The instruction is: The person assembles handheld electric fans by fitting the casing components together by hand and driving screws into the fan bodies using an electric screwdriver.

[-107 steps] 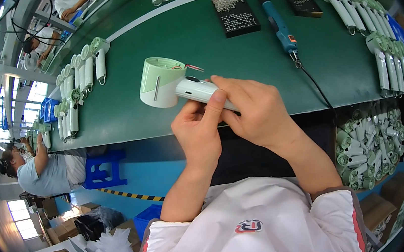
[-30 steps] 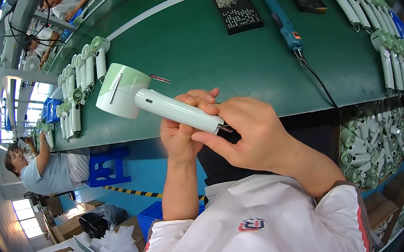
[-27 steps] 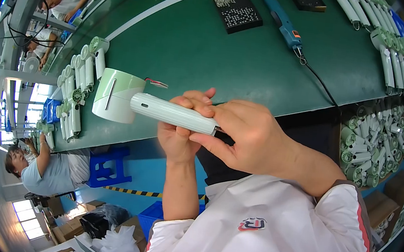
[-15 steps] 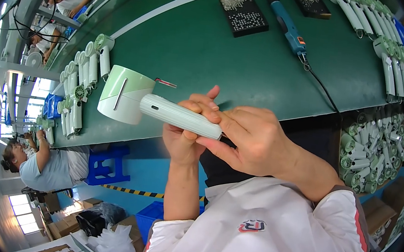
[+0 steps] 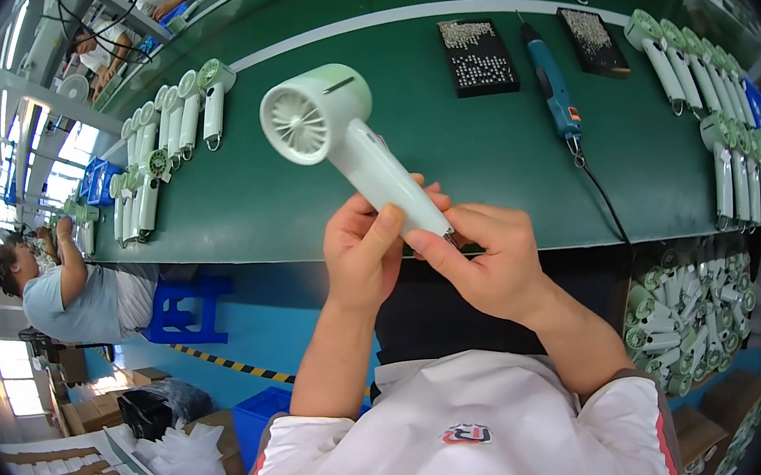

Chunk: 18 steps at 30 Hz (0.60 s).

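Both my hands hold one pale green and white handheld fan (image 5: 378, 173) over the near edge of the bench. Its round head, with a vaned grille facing left and toward me, points up and to the left. My left hand (image 5: 366, 241) is closed around the lower handle, thumb on top. At the handle's bottom end, beside a small metal loop, my right hand (image 5: 491, 255) pinches with thumb and fingers. The fingers behind the handle are partly hidden.
On the green bench (image 5: 389, 79) lie a blue electric screwdriver (image 5: 552, 88) with a cord and two black screw trays (image 5: 478, 58) (image 5: 592, 41). Rows of fans (image 5: 162, 133) stand left, more (image 5: 700, 72) right. A full bin of fans (image 5: 691, 315) sits below right. Co-workers (image 5: 79, 288) sit left.
The fan has been turned over and raised: its grille now faces left and toward me, where before the handle's ribbed side and slot showed. My right hand has moved slightly right.
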Tool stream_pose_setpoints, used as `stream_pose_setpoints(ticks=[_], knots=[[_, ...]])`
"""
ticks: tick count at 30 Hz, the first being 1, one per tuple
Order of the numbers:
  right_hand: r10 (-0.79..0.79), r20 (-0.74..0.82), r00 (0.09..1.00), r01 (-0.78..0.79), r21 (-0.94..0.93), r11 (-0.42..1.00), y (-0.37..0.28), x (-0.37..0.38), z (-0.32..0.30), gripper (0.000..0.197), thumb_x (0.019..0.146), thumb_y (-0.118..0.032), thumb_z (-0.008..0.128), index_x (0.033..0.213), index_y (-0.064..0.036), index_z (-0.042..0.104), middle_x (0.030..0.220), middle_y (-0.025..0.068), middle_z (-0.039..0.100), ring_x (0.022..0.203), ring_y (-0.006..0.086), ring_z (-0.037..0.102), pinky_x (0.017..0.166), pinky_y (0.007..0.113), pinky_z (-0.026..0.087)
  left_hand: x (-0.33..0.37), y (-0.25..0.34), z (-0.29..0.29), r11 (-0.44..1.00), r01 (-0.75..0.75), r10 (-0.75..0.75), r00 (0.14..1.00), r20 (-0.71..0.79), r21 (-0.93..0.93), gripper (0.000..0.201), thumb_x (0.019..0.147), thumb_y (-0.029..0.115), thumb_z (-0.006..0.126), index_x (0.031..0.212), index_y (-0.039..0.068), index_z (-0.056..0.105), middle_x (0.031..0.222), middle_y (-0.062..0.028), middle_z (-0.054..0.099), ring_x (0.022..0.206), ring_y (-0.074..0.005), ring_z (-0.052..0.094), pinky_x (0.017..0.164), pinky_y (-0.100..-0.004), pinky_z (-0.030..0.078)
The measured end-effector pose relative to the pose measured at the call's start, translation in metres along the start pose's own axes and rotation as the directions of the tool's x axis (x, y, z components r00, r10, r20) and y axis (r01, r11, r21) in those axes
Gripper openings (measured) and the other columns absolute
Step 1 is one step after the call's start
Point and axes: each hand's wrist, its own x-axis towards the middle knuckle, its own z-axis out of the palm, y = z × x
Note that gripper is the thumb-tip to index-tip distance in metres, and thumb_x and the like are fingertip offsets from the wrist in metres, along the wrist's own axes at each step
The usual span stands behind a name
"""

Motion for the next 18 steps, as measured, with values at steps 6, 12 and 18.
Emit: stream_pose_setpoints(ticks=[6, 12, 18], knots=[[0.476, 0.191, 0.858, -0.495, 0.553, 0.670, -0.001, 0.004, 0.000, 0.027, 0.104, -0.014, 0.063, 0.111, 0.0106, 0.071, 0.092, 0.0160, 0.076, 0.075, 0.0226, 0.075, 0.067, 0.031, 0.065, 0.023, 0.031, 0.013, 0.974, 0.227, -0.220, 0.964, -0.150, 0.028, 0.047, 0.107, 0.036, 0.058, 0.112, -0.010, 0.068, 0.097, -0.0205, 0.076, 0.084, -0.0239, 0.075, 0.075, -0.0345, 0.060], [0.505, 0.182, 0.844, -0.517, 0.533, 0.670, 0.003, 0.009, -0.002, 0.031, 0.107, -0.017, 0.058, 0.113, 0.0107, 0.070, 0.094, 0.0182, 0.076, 0.080, 0.0236, 0.076, 0.070, 0.034, 0.065, 0.029, 0.032, 0.019, 0.921, 0.317, -0.277, 0.942, -0.189, 0.227, 0.026, 0.093, 0.016, 0.078, 0.105, -0.007, 0.073, 0.092, -0.0120, 0.076, 0.077, -0.0145, 0.070, 0.066, -0.0267, 0.053], [0.496, 0.215, 0.841, -0.508, 0.627, 0.590, 0.010, 0.012, -0.007, 0.052, 0.111, -0.039, 0.047, 0.124, 0.0083, 0.065, 0.103, 0.0209, 0.074, 0.086, 0.0270, 0.076, 0.070, 0.035, 0.065, 0.039, 0.027, 0.015, 0.936, 0.268, -0.237, 0.959, -0.155, 0.229, 0.023, 0.096, 0.016, 0.074, 0.105, -0.006, 0.073, 0.092, -0.0106, 0.076, 0.076, -0.0131, 0.069, 0.062, -0.0249, 0.051]])
